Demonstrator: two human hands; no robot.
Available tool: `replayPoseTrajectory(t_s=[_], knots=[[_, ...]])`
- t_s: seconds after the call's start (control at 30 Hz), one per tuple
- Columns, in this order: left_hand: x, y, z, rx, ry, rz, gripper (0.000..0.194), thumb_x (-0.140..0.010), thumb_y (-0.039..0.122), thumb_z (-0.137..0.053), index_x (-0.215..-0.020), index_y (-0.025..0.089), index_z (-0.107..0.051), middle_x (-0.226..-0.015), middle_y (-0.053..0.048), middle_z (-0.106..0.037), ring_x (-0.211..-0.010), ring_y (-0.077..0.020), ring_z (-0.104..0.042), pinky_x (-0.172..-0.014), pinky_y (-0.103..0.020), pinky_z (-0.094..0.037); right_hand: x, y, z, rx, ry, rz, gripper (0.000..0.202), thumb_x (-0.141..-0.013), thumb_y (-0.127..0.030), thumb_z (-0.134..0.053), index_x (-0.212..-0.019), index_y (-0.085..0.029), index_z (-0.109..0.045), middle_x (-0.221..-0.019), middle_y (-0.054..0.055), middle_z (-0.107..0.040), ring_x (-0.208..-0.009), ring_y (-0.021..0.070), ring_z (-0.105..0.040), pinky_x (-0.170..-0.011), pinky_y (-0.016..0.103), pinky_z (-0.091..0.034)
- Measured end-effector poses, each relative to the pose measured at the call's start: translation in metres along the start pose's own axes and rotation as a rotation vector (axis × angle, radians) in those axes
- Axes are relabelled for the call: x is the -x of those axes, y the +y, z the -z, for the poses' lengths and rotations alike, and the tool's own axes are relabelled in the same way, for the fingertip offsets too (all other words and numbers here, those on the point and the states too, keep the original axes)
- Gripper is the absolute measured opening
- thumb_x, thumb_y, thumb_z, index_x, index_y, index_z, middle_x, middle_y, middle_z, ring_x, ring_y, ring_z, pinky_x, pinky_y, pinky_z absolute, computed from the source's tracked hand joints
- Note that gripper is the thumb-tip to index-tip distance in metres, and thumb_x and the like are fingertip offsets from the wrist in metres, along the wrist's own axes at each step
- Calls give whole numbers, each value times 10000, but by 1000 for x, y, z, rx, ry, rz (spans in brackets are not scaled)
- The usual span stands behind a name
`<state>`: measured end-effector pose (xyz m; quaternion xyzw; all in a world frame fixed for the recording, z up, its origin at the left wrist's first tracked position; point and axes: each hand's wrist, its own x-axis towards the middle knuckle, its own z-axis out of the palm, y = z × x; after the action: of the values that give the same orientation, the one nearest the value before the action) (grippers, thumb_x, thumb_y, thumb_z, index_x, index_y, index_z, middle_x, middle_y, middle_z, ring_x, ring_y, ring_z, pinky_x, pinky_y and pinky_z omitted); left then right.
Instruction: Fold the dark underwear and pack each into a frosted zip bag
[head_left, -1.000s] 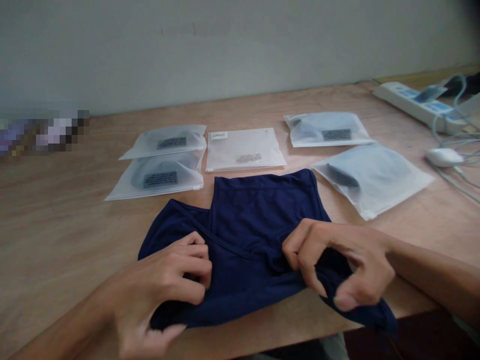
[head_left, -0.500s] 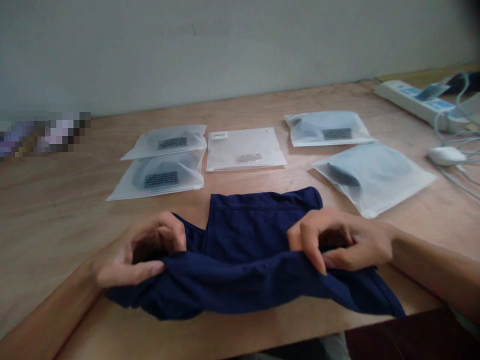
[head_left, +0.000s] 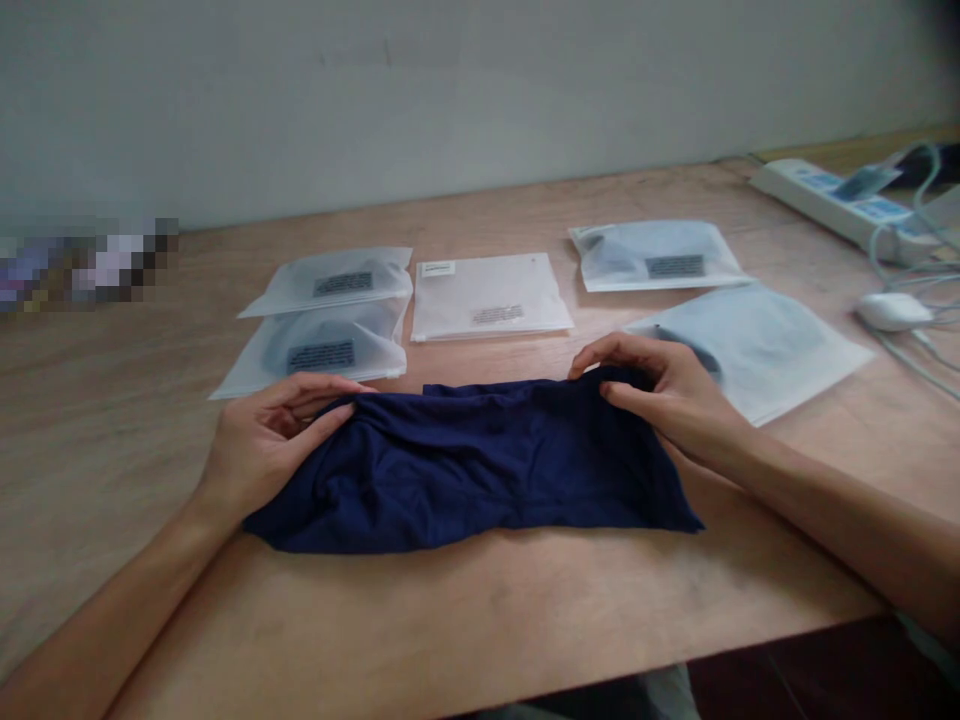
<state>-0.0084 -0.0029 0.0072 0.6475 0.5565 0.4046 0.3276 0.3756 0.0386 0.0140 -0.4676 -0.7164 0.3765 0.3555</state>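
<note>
A navy-blue cloth garment [head_left: 487, 470] lies folded over on the wooden table, wrinkled across its front; its exact kind does not show. My left hand [head_left: 262, 440] pinches its upper left corner between thumb and fingers. At the upper right corner, my right hand [head_left: 656, 385] grips the fabric the same way, thumb on the near side. A strip of the garment's rear layer peeks out behind the fold. Just beyond the cloth lies a flat white zip pouch [head_left: 491, 295] with a small label and printed text.
Two frosted zip bags [head_left: 322, 345] overlap at the left, with dark contents. Another frosted bag [head_left: 656, 257] and a larger one [head_left: 772, 345] lie at the right. A power strip [head_left: 840, 205] with a white charger [head_left: 892, 311] and cables sits far right. A wall [head_left: 480, 110] stands behind the table [head_left: 450, 620].
Both hands have moved away from me toward the bags, carrying the garment's near edge over its far part. The cloth now lies folded, its lower edge farther from the table's front.
</note>
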Motion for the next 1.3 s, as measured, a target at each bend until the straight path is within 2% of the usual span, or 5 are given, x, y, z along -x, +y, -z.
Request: replayPoseTrajectory(t_s=[0.3,0.5,0.67,0.83,1.3], knots=[[8,4,2,-759,192,-698,309,-917,166,-707,-1205,278,-695,-1158,46,-759,-1009,-163,-747,-963,-316,-601,2,6,-1,-41,275,-13,278,-775,-179,-689,-1036,-272,-711,-1095,15,-716,-961,202,-667,-756,311,-527],[20,16,-13,-690,-148,-771,409,-957,196,-633,-1364,207,-612,-1354,-61,-673,-1236,-217,-650,-1105,-353,-512,9,0,-2,510,489,372,270,-852,-89,-629,-1026,-275,-719,-1283,63,-634,-1169,269,-611,-943,446,-528],[17,8,-24,-742,-454,-686,540,-1021,263,-489,-1554,251,-402,-1603,-51,-424,-1474,-255,-427,-1250,-437,-342,33,-16,-17,822,108,688,487,-898,-68,-598,-1358,-228,-606,-1316,88,-688,-1299,286,-578,-1072,480,-496],[13,8,-23,-752,-594,-643,626,-1021,403,-482,-1604,306,-274,-1699,-41,-185,-1552,-303,-260,-1289,-511,-188,35,-15,-34,818,-293,488,555,-1030,-336,-477,-1560,-191,-396,-1610,153,-387,-1505,328,-347,-1183,562,-391],[12,8,-12,-811,-673,-701,643,-1026,525,-468,-1604,348,-250,-1721,-33,-51,-1571,-315,-182,-1290,-470,-97,20,2,-10,894,-381,407,597,-1038,-292,-402,-1616,-244,-261,-1698,115,-148,-1564,324,-125,-1236,595,-241]])
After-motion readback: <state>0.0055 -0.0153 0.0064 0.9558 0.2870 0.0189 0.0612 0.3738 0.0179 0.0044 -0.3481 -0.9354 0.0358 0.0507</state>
